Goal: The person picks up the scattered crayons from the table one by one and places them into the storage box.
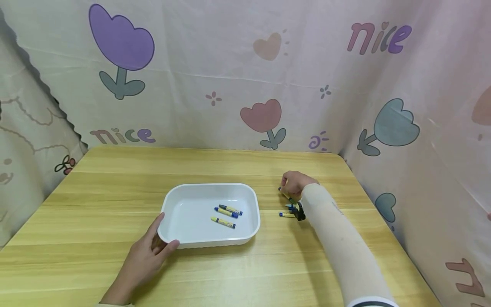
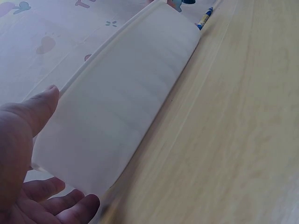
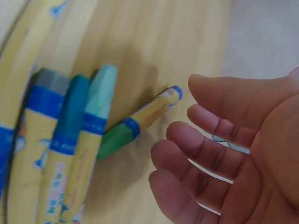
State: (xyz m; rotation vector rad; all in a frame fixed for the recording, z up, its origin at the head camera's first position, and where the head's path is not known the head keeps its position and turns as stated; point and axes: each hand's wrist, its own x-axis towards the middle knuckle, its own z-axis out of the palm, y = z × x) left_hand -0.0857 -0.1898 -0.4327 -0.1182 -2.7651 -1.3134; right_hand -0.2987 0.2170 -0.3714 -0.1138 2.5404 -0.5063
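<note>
The light wooden desk (image 1: 115,187) carries a white rectangular plastic tray (image 1: 171,203), its long axis left to right. Three yellow-wrapped crayons with blue bands (image 1: 226,214) lie inside, angled roughly along that axis. The left hand (image 1: 147,251) grips the tray's near-left corner, thumb on the rim. To the tray's right, a cluster of yellow-wrapped crayons (image 3: 70,154) lies on the desk; the green-tipped crayon (image 3: 138,122) points away from the fingers. The right hand (image 3: 233,149) hovers beside it, fingers relaxed, grasping nothing.
</note>
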